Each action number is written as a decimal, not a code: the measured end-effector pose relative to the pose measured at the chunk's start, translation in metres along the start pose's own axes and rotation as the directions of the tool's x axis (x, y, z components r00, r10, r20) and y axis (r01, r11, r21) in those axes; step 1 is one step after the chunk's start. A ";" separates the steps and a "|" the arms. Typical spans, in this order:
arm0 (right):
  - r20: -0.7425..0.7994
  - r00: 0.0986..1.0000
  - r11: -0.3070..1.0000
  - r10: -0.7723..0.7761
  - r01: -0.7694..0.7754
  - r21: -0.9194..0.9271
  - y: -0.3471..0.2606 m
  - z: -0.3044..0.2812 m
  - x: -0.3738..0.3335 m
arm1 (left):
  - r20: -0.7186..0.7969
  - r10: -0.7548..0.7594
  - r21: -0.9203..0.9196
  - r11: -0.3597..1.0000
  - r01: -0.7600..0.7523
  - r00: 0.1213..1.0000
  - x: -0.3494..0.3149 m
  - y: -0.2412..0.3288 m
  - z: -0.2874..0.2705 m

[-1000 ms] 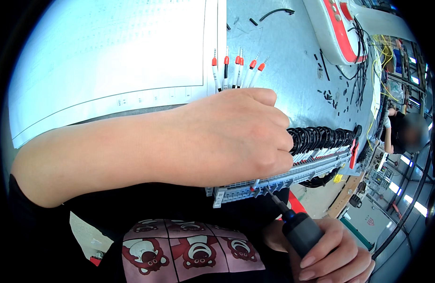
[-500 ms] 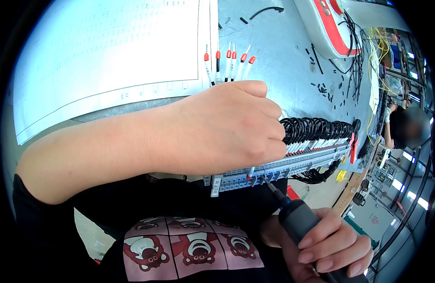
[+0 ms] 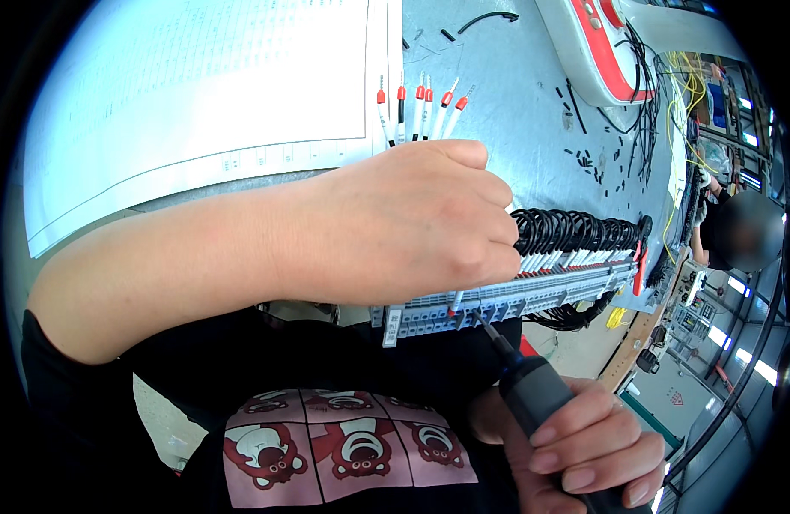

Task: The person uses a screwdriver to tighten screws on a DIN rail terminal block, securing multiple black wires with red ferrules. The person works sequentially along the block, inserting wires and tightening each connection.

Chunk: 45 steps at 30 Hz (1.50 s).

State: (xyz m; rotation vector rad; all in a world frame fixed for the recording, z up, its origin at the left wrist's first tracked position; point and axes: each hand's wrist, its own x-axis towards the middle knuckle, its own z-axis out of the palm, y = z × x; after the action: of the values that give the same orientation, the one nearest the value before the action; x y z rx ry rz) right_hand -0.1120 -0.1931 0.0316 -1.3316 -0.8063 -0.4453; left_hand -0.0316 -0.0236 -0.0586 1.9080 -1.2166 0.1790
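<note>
My left hand [image 3: 429,218] is closed in a fist over a long grey terminal block strip [image 3: 532,295], its fingertips turned out of sight. Below it a white-sleeved wire [image 3: 456,301] with a red ferrule reaches down to the strip's lower row. Beyond the knuckles, several red-ferruled wires [image 3: 427,103] fan upward; their lower parts are hidden behind the hand. In my right hand [image 3: 596,445] is a dark powered screwdriver [image 3: 536,392], gripped around its body. The thin tip meets the strip just right of the red ferrule.
Looped black wires [image 3: 575,230] line the strip's far side. A printed sheet [image 3: 198,94] covers the far left of the metal table [image 3: 532,154]. A white and red machine [image 3: 600,56] stands at the back, with black offcuts scattered before it. Another person [image 3: 729,227] is at the right.
The view has shifted slightly, placing the strip a little higher. Both hands keep their hold, and the screwdriver tip stays at the same part of the strip.
</note>
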 end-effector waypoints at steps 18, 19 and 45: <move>0.036 0.998 0.991 -0.048 0.052 -0.123 -0.004 0.011 -0.006 | 0.018 -0.006 -0.006 1.000 0.006 1.000 0.000 0.002 -0.003; 0.055 0.997 0.991 -0.056 0.062 -0.120 -0.004 0.009 -0.006 | 0.034 -0.014 -0.004 1.000 0.014 0.999 -0.001 0.002 -0.003; 0.020 1.000 0.995 0.024 -0.022 -0.101 -0.005 0.006 0.000 | -0.002 -0.022 -0.071 0.997 0.022 1.000 -0.004 -0.003 -0.003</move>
State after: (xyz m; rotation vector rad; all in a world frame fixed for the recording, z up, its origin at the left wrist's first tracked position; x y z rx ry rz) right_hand -0.1166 -0.1881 0.0353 -1.4403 -0.7940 -0.4596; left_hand -0.0307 -0.0181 -0.0607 1.8584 -1.1837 0.1254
